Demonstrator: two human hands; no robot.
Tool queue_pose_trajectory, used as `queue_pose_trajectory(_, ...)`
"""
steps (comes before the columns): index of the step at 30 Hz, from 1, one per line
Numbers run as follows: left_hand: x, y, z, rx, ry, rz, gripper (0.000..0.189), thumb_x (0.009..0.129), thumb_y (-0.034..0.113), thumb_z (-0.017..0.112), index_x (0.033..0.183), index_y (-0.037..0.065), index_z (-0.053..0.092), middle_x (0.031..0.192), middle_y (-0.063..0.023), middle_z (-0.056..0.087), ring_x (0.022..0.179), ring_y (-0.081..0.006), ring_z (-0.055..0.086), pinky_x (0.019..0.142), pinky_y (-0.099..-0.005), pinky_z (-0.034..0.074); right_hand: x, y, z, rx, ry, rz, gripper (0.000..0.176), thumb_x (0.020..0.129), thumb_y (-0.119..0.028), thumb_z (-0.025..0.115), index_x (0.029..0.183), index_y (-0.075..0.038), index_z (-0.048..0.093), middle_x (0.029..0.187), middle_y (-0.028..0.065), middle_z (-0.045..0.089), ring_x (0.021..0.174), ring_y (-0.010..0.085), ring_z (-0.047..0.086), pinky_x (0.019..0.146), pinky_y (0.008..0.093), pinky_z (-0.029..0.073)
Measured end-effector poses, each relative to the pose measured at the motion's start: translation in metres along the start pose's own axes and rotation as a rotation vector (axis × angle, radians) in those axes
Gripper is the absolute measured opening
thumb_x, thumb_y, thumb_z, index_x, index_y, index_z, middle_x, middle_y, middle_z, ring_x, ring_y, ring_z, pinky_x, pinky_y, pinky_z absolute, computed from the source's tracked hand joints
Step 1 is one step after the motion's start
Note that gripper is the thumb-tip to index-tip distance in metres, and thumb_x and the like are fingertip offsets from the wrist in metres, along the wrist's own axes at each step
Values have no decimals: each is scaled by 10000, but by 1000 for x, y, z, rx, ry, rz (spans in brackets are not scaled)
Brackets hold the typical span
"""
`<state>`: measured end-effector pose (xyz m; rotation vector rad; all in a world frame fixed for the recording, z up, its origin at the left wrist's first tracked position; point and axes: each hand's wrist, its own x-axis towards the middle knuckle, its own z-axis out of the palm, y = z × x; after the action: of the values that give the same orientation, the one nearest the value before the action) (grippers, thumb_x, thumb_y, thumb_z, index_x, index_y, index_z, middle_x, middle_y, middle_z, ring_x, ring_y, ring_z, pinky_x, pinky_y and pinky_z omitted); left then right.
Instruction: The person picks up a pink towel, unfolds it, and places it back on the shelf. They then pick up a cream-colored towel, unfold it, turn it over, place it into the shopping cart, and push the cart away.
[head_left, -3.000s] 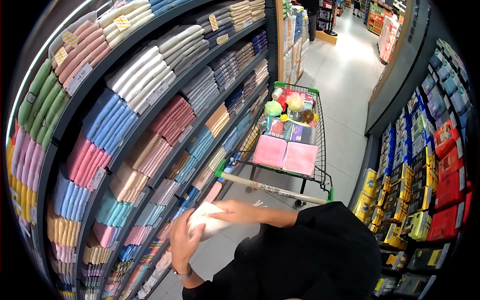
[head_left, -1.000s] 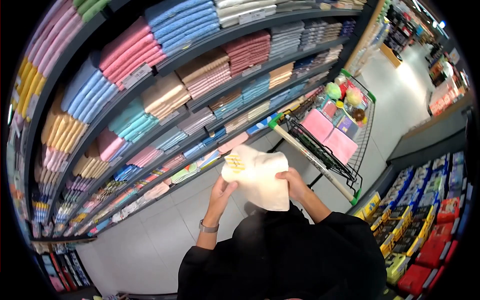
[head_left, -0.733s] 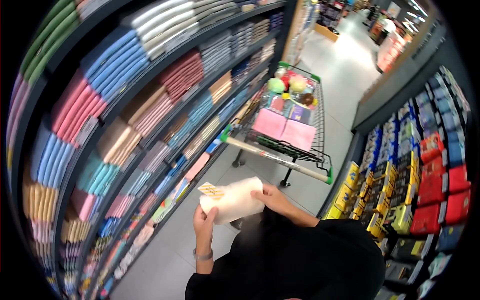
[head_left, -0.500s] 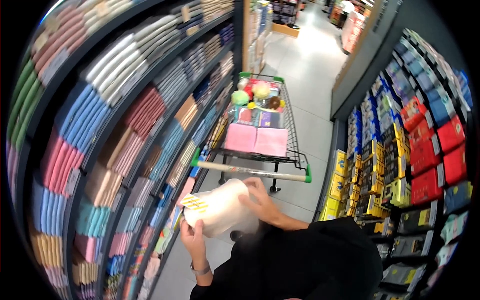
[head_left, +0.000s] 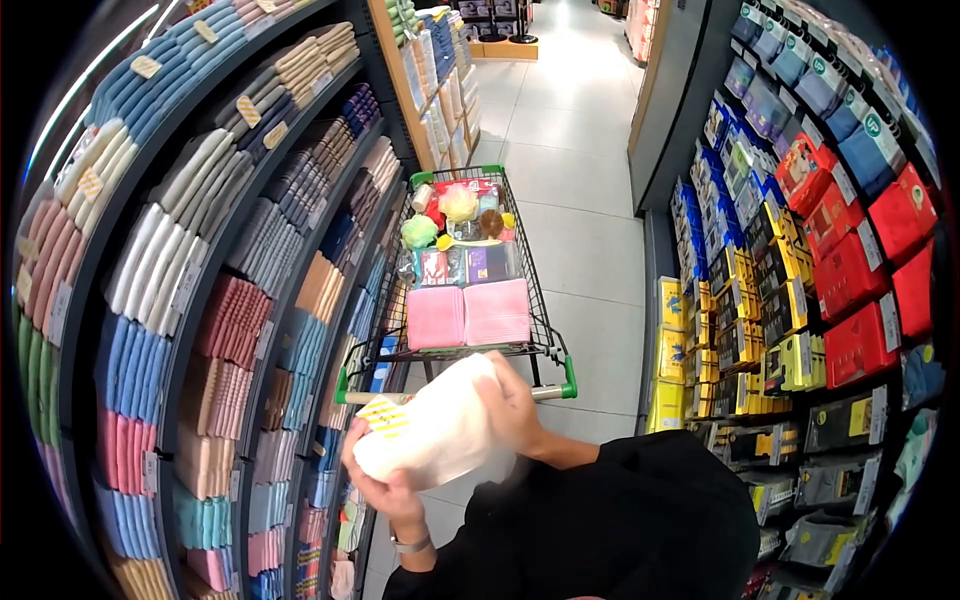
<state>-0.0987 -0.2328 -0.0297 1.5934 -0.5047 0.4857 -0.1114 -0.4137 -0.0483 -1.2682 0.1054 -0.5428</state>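
A cream-white folded towel (head_left: pixel 440 430) with a yellow-striped tag (head_left: pixel 386 416) is held up in front of me, close to the cart handle. My left hand (head_left: pixel 383 490) grips its lower left end, fingers closed around the edge beside the tag. At the other end, my right hand (head_left: pixel 515 412) is closed on the towel's upper right side, slightly blurred. Just beyond is a shopping cart (head_left: pixel 560 378) with green corners. Two pink folded cloths (head_left: pixel 497 312) lie at its near end, with a green bath puff (head_left: pixel 419 232) and a yellow one (head_left: pixel 459 203) farther in.
Shelves of folded towels (head_left: pixel 140 265) rise along the left. On the right, a rack holds red packs (head_left: pixel 850 275) and yellow-and-black packs (head_left: pixel 735 320). A tiled floor aisle (head_left: pixel 590 260) runs ahead past a dark pillar (head_left: pixel 662 120).
My view has shifted, so the cart appears lower and farther left. The towel is tilted more, its right end raised, and both hands still hold it.
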Motion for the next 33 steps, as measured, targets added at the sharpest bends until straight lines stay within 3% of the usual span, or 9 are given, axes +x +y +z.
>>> queue_pose_trajectory(3,-3,-7,29,170,-106,-2,602,962,382,541,1319,-76,385,1300,-185,473,1153,-275,509,984,-395,419,23,7,-32,73,26,102,160,984,-104,521,1012,45,573,1004,51,520,944,108,494,851,243,400)
queue_pose_trajectory(9,-10,-32,66,123,149,-292,340,1013,246,482,1183,-45,442,1118,-146,565,998,-207,554,900,-333,446,51,11,-78,-112,-313,-82,326,915,-133,606,1174,62,573,1228,95,532,1129,177,512,997,302,389)
queue_pose_trajectory(11,-7,-34,72,129,146,-275,320,1015,240,480,1171,-37,444,1108,-142,566,990,-201,555,893,-330,449,56,2,-84,64,-472,154,375,900,-119,623,1223,62,561,1293,111,525,1192,193,500,1027,318,384)
queue_pose_trajectory(22,7,-45,80,28,110,-381,376,970,214,578,1226,-7,413,1154,-126,545,1034,-179,539,929,-324,439,75,4,-105,-41,-355,130,227,937,-102,628,1108,49,627,1153,123,613,1043,186,582,892,313,462)
queue_pose_trajectory(25,27,-35,72,-12,27,-449,566,905,192,651,1341,-9,351,1235,-149,514,1114,-222,520,994,-357,406,84,6,-107,-19,-351,95,235,927,-110,640,1101,47,627,1121,136,625,1010,208,604,872,319,472)
queue_pose_trajectory(27,42,-31,59,284,-202,-235,813,773,95,737,1429,-1,265,1292,-175,504,1182,-270,511,1050,-386,380,88,11,-106,-173,-438,-13,239,914,-118,651,1087,45,628,1075,160,635,957,249,623,846,336,481)
queue_pose_trajectory(28,51,-24,52,418,-297,-214,839,707,109,781,1411,-3,340,1322,-175,486,1219,-292,488,1079,-398,354,90,14,-102,-219,-460,-102,243,896,-135,672,1060,40,631,1042,191,633,881,314,634,787,357,497)
queue_pose_trajectory(31,84,-10,52,594,-700,-157,678,713,213,814,1291,11,521,1247,-152,585,1163,-338,544,993,-395,410,87,30,-86,-268,-560,-140,235,883,-146,689,1011,42,628,999,193,623,793,343,627,699,370,501)
queue_pose_trajectory(33,94,-17,52,556,-781,-192,588,733,245,807,1222,16,574,1142,-149,646,1062,-355,594,906,-397,454,89,34,-74,-247,-598,-139,229,873,-154,701,972,38,624,947,192,607,722,350,615,625,376,490)
